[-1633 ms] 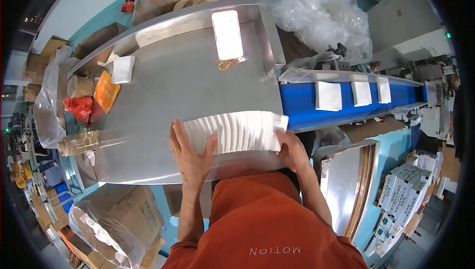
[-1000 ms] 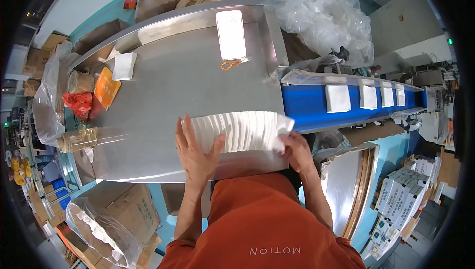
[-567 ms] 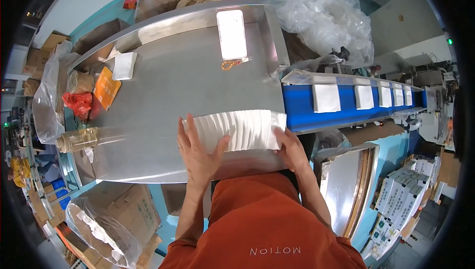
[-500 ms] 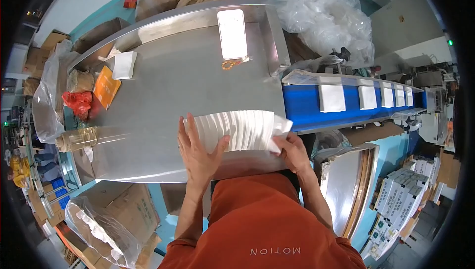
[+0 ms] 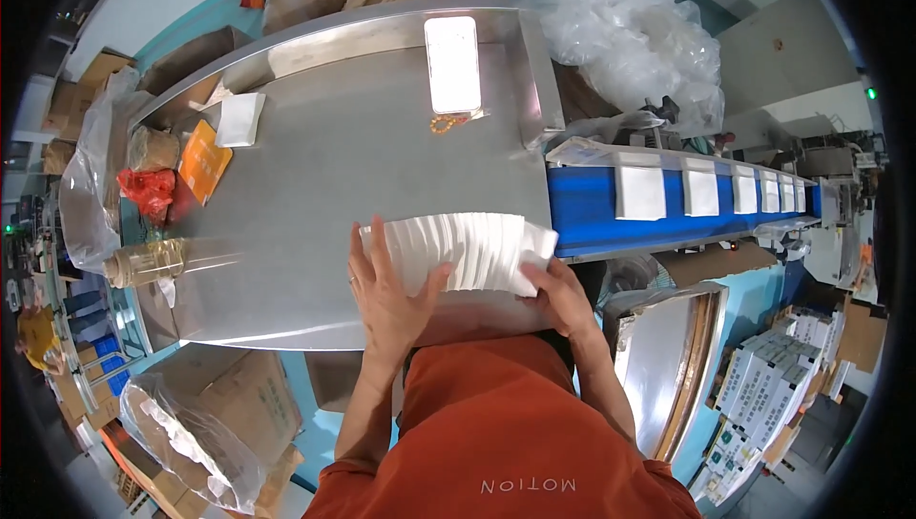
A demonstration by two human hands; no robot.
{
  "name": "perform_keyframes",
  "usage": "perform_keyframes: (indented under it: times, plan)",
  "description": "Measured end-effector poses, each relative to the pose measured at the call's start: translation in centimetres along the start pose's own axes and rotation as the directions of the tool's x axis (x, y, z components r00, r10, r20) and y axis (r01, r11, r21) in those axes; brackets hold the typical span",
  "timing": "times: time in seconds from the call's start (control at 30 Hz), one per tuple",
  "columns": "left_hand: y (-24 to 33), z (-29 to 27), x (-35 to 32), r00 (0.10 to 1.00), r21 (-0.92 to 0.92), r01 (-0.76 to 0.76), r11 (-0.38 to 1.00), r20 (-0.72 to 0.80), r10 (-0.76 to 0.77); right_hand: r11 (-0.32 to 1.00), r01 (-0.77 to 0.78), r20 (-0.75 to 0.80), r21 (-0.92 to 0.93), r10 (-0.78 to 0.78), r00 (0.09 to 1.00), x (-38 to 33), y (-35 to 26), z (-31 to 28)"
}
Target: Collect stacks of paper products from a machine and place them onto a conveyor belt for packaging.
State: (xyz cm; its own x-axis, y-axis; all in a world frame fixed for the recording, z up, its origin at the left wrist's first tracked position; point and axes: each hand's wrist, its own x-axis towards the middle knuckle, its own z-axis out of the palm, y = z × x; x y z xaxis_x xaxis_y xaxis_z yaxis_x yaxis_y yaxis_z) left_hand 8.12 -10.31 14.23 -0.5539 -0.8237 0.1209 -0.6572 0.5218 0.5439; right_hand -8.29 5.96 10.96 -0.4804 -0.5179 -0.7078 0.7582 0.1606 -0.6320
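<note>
A row of flat white squares (image 5: 458, 250), like folded napkins or thin packets, stands on edge on the steel table (image 5: 315, 185) in front of me. My left hand (image 5: 389, 300) clasps its left end, with the fingers on the far side and the thumb along the near face. At the right end, a white square (image 5: 538, 250) leans out from the row, tilted to the right. My right hand (image 5: 565, 298) pinches its lower corner between thumb and fingers; some fingertips are hidden.
To the right, a blue conveyor belt (image 5: 582, 206) carries several spaced white squares (image 5: 640, 192). A bright-screened phone (image 5: 452, 65) lies at the table's back, near orange beads (image 5: 445, 124). Along the left are an orange packet (image 5: 204, 162), a red bag (image 5: 148, 193) and a tape roll (image 5: 148, 263).
The loose white square has moved slightly left, closer to the row, with my right hand on it. White squares on the belt have shifted. My left hand stays at the row's left end.
</note>
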Motion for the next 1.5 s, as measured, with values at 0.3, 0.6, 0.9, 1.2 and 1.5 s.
perform_keyframes:
  times: [0.3, 0.6, 0.9, 1.2, 1.5]
  plan:
    - [1.9, 0.8, -0.5, 0.991, -0.135, -0.033, 0.99, 0.121, 0.05, 0.549, 0.444, 0.134, -0.709, -0.513, 0.848, 0.1, -0.3, 2.5]
    - [1.1, 0.7, -0.1, 0.999, -0.049, -0.039, 0.998, 0.034, 0.041, 0.981, 0.109, 0.052, -0.161, -0.102, 0.993, 0.1, -0.1, -2.3]
    - [2.7, 1.1, -0.6, 0.993, -0.182, -0.042, 0.982, 0.102, 0.061, 0.799, 0.323, 0.027, -0.507, -0.36, 0.932, 0.6, 0.0, 2.4]
    - [1.4, 1.0, -0.1, 0.992, -0.168, -0.046, 0.985, 0.108, 0.065, 0.976, 0.162, -0.101, 0.147, -0.148, 0.984, 1.0, -0.5, -1.7]
    - [2.9, 1.8, -0.4, 0.997, -0.181, -0.018, 0.983, 0.073, 0.032, 0.991, 0.094, -0.035, -0.092, -0.098, 0.995, -0.2, -0.6, 2.4]
